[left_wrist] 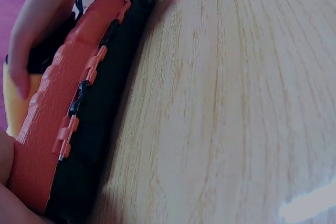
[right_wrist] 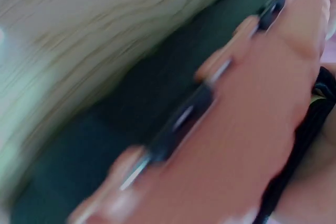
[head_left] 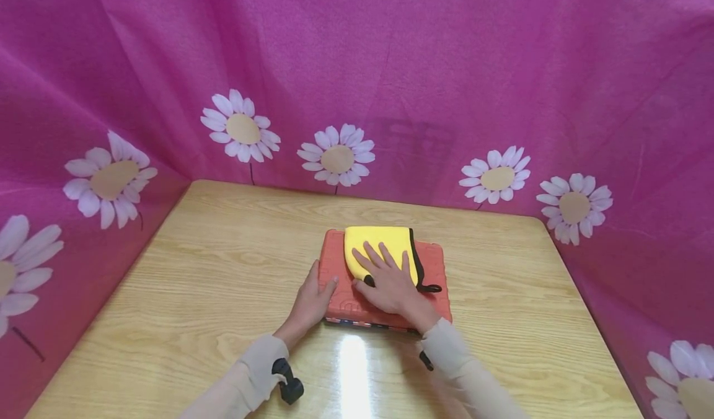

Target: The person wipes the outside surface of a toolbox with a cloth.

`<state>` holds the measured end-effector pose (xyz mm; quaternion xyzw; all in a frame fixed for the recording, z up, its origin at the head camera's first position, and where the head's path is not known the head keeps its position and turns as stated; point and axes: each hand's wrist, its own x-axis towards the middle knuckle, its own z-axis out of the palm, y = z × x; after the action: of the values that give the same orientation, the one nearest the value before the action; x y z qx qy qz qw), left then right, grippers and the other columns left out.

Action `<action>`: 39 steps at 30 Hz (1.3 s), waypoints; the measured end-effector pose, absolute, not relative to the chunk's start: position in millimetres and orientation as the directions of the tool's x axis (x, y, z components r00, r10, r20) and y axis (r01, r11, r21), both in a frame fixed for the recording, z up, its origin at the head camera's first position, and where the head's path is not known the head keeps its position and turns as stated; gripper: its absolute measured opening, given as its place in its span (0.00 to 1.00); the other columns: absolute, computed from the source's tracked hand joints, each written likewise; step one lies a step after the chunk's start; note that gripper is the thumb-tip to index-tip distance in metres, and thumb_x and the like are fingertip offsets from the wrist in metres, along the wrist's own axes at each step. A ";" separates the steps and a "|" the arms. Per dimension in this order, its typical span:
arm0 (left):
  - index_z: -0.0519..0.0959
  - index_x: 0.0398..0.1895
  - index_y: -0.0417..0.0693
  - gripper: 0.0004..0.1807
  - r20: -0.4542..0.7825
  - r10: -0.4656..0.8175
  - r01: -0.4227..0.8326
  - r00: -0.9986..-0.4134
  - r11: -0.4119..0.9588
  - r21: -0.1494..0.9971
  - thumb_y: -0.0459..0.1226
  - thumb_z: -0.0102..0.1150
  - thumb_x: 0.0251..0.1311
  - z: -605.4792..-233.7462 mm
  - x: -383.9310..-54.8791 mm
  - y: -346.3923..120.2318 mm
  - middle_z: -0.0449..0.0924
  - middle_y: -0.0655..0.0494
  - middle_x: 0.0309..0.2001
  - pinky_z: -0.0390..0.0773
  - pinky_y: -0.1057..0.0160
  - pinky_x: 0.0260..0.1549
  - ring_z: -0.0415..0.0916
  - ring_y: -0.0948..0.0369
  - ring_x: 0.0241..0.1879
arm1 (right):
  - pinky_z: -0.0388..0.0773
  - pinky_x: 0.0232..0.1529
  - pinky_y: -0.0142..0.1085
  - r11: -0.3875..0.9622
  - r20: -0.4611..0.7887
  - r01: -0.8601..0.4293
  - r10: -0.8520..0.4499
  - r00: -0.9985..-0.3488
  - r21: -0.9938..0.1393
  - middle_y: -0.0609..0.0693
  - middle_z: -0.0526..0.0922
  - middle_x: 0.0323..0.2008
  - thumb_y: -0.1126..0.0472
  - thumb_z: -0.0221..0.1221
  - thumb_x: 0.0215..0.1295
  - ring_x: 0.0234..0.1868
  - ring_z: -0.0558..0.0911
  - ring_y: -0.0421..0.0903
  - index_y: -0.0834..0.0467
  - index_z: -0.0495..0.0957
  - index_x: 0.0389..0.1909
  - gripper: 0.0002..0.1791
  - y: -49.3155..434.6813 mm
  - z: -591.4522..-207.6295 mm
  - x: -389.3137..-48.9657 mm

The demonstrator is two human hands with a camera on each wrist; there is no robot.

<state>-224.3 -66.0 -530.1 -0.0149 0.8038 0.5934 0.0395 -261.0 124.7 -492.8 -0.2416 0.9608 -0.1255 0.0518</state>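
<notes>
An orange-red plastic case point(head_left: 343, 304) with a black lower half point(left_wrist: 100, 114) lies on the table. Its hinged side, with orange and black knuckles and a metal pin, faces me. On the lid lies a folded yellow cloth point(head_left: 390, 236) with black edging and a black hanging loop point(head_left: 431, 288). My left hand point(head_left: 310, 296) holds the case's left edge, thumb on the lid and fingers along the side. Spread over the cloth, my right hand point(head_left: 387, 282) presses it with nearly straight fingers; its palm hides part of the cloth and lid.
A light wood-grain table point(head_left: 223, 270) carries the case near its middle. Magenta fabric point(head_left: 390, 53) printed with white daisies rises along the back and both sides. A bright light reflection point(head_left: 354, 369) shows on the tabletop in front of the case.
</notes>
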 end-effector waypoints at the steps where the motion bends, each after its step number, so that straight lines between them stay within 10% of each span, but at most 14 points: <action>1: 0.47 0.79 0.42 0.35 -0.081 0.021 -0.072 -0.996 0.296 0.953 0.40 0.48 0.76 -529.9 -224.2 -65.7 0.62 0.41 0.71 0.60 0.45 0.68 0.60 0.46 0.71 | 0.30 0.69 0.67 0.852 -0.034 -0.450 -0.475 -0.879 -0.268 0.46 0.48 0.79 0.37 0.45 0.74 0.78 0.42 0.54 0.41 0.53 0.79 0.36 129.3 -493.3 -260.6; 39: 0.42 0.80 0.39 0.38 -0.094 -0.004 -0.091 -0.996 0.293 0.952 0.42 0.46 0.77 -531.4 -223.2 -63.3 0.51 0.39 0.77 0.52 0.44 0.71 0.49 0.45 0.75 | 0.34 0.70 0.67 0.850 0.031 -0.256 -0.273 -0.962 -0.460 0.57 0.52 0.77 0.48 0.42 0.79 0.77 0.43 0.62 0.50 0.55 0.79 0.31 222.1 -497.3 -252.0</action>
<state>-223.2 -63.3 -531.4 -0.0295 0.8032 0.5939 0.0369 -252.0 222.1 -497.3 -0.1374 0.9616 -0.2367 0.0176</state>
